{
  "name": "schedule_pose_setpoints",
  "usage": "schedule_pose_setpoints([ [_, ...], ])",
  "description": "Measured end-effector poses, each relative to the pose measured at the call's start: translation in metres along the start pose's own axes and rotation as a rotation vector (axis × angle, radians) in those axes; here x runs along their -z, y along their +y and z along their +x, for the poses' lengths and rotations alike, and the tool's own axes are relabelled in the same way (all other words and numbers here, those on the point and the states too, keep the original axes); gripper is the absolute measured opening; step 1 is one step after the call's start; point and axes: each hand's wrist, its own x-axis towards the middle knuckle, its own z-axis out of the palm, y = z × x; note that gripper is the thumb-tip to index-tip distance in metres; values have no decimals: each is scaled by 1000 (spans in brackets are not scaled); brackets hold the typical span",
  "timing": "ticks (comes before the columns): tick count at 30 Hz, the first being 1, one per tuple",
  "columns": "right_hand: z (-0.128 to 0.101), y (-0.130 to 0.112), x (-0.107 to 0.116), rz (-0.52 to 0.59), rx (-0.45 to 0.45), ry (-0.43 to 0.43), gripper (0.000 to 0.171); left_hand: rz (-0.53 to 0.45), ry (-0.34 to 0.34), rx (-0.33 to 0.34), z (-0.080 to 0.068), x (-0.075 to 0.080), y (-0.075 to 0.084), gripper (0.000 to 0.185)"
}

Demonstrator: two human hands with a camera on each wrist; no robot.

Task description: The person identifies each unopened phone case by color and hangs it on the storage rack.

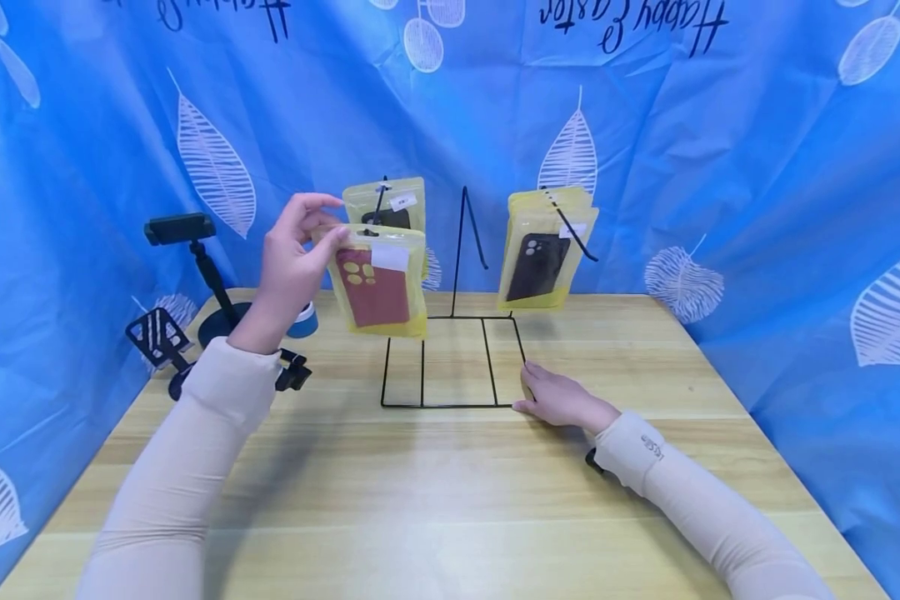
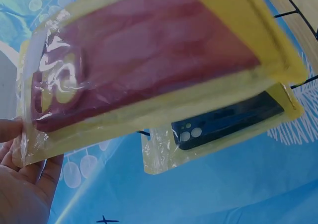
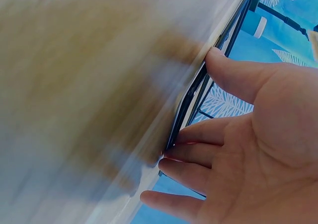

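At the rack's left hook, your left hand [image 1: 288, 258] pinches the red case packet [image 1: 378, 283] by its top edge, not yet clearly off. Your right hand [image 1: 558, 398], fingers flat, presses the wire rack [image 1: 450, 362] base on the counter [image 1: 450, 483]; other packets [image 1: 543, 250] still hang.

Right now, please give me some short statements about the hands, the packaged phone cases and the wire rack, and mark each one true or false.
1. The left hand pinches the red phone case package. True.
2. The right hand lies on the wire rack base corner. True.
3. The right hook holds no packages. False: black-case packages hang there.
4. The phone holder stand is right of the rack. False: it is left.
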Motion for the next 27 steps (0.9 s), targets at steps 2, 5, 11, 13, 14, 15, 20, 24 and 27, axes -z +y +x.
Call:
schedule_pose_setpoints([
  [2, 1, 0, 0, -6, 8, 3, 76, 15, -7, 6, -1, 0, -1, 30],
  [5, 0, -1, 0, -6, 10, -2, 76, 34, -20, 16, -2, 0, -3, 30],
  [11, -1, -3, 0, -12, 8, 1, 75, 54, -29, 29, 2, -3, -12, 29],
  [13, -1, -3, 0, -9, 2, 5, 75, 77, -40, 31, 6, -5, -17, 29],
  [14, -1, -2, 0, -9, -1, 7, 76, 91, -49, 31, 8, -6, -19, 28],
  [15, 0, -2, 0, -7, -3, 9, 76, 106, -58, 33, 11, -7, -21, 28],
  [20, -1, -1, -1, 11, -5, 13, 76, 226, -86, 75, 26, -14, -33, 30],
  [24, -1, -2, -2, 14, -2, 16, 75, 302, -95, 149, 41, -20, -42, 34],
  [27, -1, -2, -2, 4, -4, 17, 75, 333, -95, 175, 51, -25, -48, 38],
])
